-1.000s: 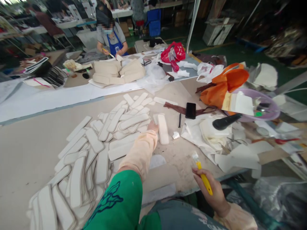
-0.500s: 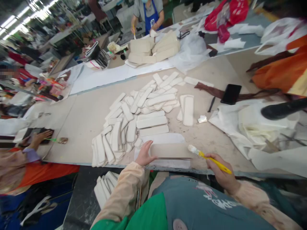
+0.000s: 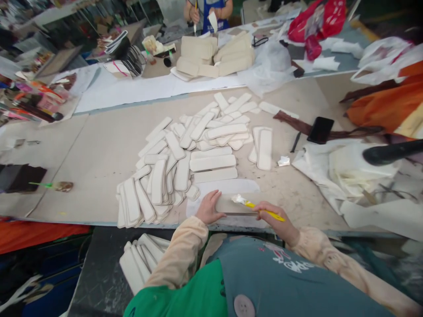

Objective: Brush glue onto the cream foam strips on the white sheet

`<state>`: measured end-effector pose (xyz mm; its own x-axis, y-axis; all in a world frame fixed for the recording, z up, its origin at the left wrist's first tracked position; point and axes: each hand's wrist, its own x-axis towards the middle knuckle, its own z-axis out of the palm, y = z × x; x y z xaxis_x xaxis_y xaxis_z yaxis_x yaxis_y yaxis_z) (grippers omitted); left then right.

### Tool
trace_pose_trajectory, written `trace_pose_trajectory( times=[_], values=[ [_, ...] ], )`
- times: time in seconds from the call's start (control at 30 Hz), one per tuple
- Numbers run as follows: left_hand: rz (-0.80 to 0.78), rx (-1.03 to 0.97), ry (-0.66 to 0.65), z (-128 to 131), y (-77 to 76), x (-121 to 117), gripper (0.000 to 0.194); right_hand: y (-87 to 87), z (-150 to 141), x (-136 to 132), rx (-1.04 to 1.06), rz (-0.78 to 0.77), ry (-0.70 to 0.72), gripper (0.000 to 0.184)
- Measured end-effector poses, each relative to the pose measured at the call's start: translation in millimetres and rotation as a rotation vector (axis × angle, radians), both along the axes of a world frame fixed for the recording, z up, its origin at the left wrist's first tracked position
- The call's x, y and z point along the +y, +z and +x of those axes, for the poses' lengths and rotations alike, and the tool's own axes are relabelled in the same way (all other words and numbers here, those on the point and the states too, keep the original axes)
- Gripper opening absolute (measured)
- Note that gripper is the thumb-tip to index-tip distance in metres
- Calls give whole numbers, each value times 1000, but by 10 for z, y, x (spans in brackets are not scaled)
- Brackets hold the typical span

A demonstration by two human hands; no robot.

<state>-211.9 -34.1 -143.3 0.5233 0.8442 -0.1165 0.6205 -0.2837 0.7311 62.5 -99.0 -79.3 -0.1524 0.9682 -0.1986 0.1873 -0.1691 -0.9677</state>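
In the head view my left hand point(image 3: 210, 208) rests at the left end of a flat grey-beige strip point(image 3: 228, 207) near the table's front edge. Its thumb and fingers are spread apart, pressing on the strip. My right hand point(image 3: 276, 220) is closed around the yellow handle of a brush point(image 3: 253, 206). White paste clings to the bristles, which are over the middle of the strip. Beneath the strip lies a white sheet point(image 3: 231, 186). Just behind it several cream padded pieces point(image 3: 213, 163) lie in a row.
A heap of cream pieces point(image 3: 160, 180) spreads to the left; more point(image 3: 140, 259) lie on a lower dark surface. On the right are a phone point(image 3: 320, 130), a white tub point(image 3: 350, 163) and orange cloth point(image 3: 376, 110). Another brush point(image 3: 61, 186) lies left. A co-worker point(image 3: 211, 15) is across the table.
My right hand has moved the brush left, from the strip's right end to about its middle. My left hand stays at the left end. The co-worker's hands on the left are out of view.
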Motion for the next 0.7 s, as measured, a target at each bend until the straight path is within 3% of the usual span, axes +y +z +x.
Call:
trace_pose_trajectory(
  times=[0.17,0.4,0.7],
  values=[
    [-67,-62,-21,-31,-37,23,89,13,-318,115,-165,54,26,27],
    [-70,-226,21,-59,-93,34,81,-46,-566,202,-205,-35,21,26],
    [-35,-90,-16,-63,-83,30,76,-174,-610,223,-149,-116,-97,25]
  ],
)
